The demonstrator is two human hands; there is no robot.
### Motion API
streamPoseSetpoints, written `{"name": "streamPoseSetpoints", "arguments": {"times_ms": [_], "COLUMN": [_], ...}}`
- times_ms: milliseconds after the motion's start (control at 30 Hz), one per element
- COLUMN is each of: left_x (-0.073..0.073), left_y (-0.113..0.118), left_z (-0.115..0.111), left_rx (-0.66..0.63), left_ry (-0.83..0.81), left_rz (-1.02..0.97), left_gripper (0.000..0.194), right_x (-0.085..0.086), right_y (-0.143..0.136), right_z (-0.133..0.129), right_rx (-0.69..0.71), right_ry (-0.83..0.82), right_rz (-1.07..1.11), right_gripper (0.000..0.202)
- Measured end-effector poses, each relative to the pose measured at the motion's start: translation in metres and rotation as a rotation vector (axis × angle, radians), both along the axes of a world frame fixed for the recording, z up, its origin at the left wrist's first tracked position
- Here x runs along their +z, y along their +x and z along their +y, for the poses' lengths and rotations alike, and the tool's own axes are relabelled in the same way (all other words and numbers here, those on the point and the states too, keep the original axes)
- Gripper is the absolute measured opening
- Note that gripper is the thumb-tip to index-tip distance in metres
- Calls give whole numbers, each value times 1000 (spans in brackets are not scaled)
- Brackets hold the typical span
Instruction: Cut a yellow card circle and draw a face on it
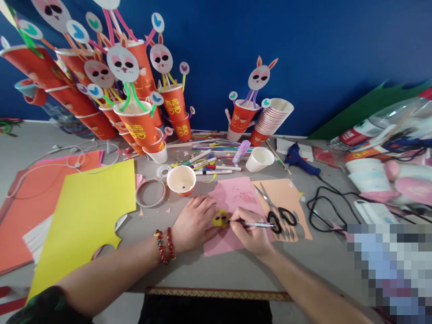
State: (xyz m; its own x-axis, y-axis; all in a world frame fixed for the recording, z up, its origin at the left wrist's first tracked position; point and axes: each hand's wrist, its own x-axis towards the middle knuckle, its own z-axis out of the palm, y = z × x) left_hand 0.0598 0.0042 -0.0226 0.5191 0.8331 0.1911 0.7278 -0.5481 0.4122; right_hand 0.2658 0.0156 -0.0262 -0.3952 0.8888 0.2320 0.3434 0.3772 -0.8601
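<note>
A small yellow paper piece (pixel 221 218) with dark eye shapes lies on a pink sheet (pixel 216 247). My left hand (pixel 197 222) rests flat at its left side, fingertips over the pink sheet and the piece's edge. My right hand (pixel 251 234) is closed around a silver-and-clear pen (pixel 251 223), whose tip touches the right part of the yellow piece. Scissors with black handles (pixel 275 209) lie just right of that hand, on an orange sheet (pixel 303 220). An open paper cup (pixel 181 179) stands beyond my left hand.
Red cups with rabbit faces (pixel 137 123) crowd the back left. A tape roll (pixel 150 193), yellow sheet (pixel 91 202) and orange-red sheets (pixel 30 193) lie left. Markers (pixel 216 172), a white cup (pixel 259 159) and stacked cups (pixel 275 118) stand behind. A blue glue gun (pixel 300 159) and its cable lie right.
</note>
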Motion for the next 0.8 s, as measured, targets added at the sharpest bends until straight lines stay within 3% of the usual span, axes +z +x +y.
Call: {"name": "streamPoseSetpoints", "arguments": {"times_ms": [800], "left_x": [-1], "left_y": [0], "left_z": [0], "left_rx": [-3], "left_ry": [-9], "left_rz": [4], "left_gripper": [36], "right_x": [-3], "right_y": [0], "right_z": [2], "right_rx": [4], "right_ry": [-20], "right_rz": [-41], "right_gripper": [20]}}
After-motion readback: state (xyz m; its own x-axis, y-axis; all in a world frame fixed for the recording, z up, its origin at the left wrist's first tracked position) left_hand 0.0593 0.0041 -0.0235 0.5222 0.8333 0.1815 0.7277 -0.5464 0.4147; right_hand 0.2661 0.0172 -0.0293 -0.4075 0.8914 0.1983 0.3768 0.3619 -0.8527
